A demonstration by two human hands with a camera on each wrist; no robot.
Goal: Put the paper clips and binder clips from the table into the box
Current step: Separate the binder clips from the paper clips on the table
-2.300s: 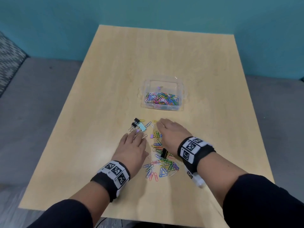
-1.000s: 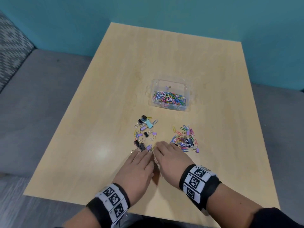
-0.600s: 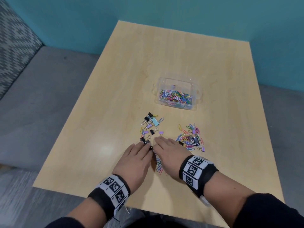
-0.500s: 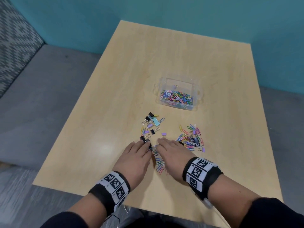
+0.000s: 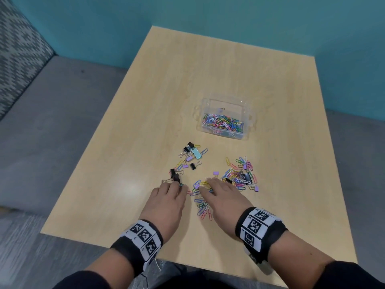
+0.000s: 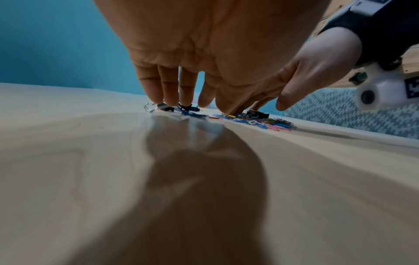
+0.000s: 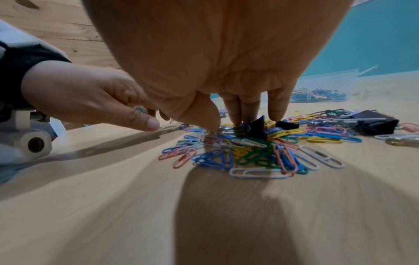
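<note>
A: Coloured paper clips (image 5: pixel 203 206) and binder clips (image 5: pixel 188 152) lie scattered short of the box (image 5: pixel 245 117), under flat, empty left hand (image 5: pixel 166 202) and right hand (image 5: pixel 224 200)

B: Raking loosely could fling some off the table (image 5: pixel 208 65)

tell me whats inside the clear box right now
The clear box holds a layer of mixed-colour paper clips over its floor. No binder clip shows among them; whatever lies beneath that layer is covered.
</note>
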